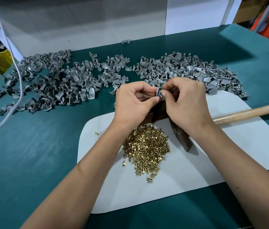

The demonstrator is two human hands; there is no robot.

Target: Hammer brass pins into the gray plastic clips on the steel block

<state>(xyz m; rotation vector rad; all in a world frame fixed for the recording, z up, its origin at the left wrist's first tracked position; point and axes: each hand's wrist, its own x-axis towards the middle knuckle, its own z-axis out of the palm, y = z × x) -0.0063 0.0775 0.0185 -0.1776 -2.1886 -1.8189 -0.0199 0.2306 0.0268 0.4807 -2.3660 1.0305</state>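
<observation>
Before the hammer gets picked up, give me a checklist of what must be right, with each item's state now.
1. Gray clip held: ok, left hand and right hand both pinch it.
2. Pin seated in clip: cannot tell, fingers hide it.
3. Clip resting on steel block: not ok, held above it.
4. Hammer within reach: ok, lies right of the block.
5. Brass pins stocked: ok, pile on the white mat.
</observation>
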